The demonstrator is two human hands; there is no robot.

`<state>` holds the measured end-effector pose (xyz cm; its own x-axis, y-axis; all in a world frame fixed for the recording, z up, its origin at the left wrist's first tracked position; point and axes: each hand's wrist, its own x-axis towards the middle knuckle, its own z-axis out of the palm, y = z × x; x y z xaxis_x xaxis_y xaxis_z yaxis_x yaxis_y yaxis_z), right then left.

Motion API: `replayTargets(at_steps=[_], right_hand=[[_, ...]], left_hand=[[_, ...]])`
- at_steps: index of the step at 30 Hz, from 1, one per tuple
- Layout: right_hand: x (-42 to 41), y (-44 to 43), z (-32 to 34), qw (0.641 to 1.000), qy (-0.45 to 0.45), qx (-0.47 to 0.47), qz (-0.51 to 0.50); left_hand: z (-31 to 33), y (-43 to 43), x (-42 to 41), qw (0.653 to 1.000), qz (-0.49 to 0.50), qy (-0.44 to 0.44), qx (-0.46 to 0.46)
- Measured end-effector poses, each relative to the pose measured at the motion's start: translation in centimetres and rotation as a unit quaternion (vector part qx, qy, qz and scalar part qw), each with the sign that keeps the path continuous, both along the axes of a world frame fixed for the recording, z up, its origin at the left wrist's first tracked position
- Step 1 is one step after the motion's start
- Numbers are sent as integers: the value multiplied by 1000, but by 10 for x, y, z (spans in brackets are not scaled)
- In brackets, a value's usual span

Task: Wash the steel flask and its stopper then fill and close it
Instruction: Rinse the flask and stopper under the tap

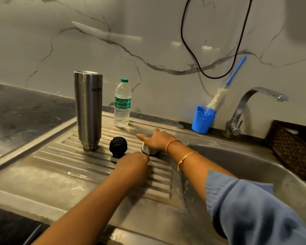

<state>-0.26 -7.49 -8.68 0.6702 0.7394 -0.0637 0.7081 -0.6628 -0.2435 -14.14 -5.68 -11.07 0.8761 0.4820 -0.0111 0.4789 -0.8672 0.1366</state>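
Observation:
The steel flask [89, 110] stands upside down on the ribbed steel drainboard [64, 156], mouth down. To its right sits the black stopper [118, 146]. Further right a steel cup lid [148, 150] stands on the drainboard, and my right hand [157, 139] grips it from above, thumb pointing left. My left hand [133, 165] hovers just in front of the stopper with its fingers curled, holding nothing that I can see. A plastic water bottle [122, 103] with a green cap stands behind the stopper.
The sink basin [245, 167] lies to the right, under a steel tap [245, 110]. A blue cup [203, 120] holding a bottle brush [224, 89] stands by the wall. A dark woven basket [293, 147] sits at the far right. A black cable [193, 50] hangs on the wall.

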Motion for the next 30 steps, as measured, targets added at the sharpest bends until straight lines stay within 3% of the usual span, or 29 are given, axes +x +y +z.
replayTargets(at_steps=[3, 8, 12, 17, 25, 30], right_hand=[[4, -16, 7, 998, -39, 46, -2], [20, -64, 23, 967, -146, 207, 24], [50, -114, 23, 995, -73, 72, 16], [82, -183, 18, 991, -65, 98, -69], [149, -295, 60, 942, -202, 159, -215], [198, -351, 79, 923, -153, 207, -287]], left_hand=[[5, -3, -1, 999, -6, -51, -18], [14, -16, 5, 989, -12, -138, -47], [3, -50, 21, 977, -96, -187, -36], [-9, -95, 69, 976, -165, -138, -32], [-11, -151, 136, 966, -212, -122, -79], [-10, -180, 170, 959, -239, -108, -105]])
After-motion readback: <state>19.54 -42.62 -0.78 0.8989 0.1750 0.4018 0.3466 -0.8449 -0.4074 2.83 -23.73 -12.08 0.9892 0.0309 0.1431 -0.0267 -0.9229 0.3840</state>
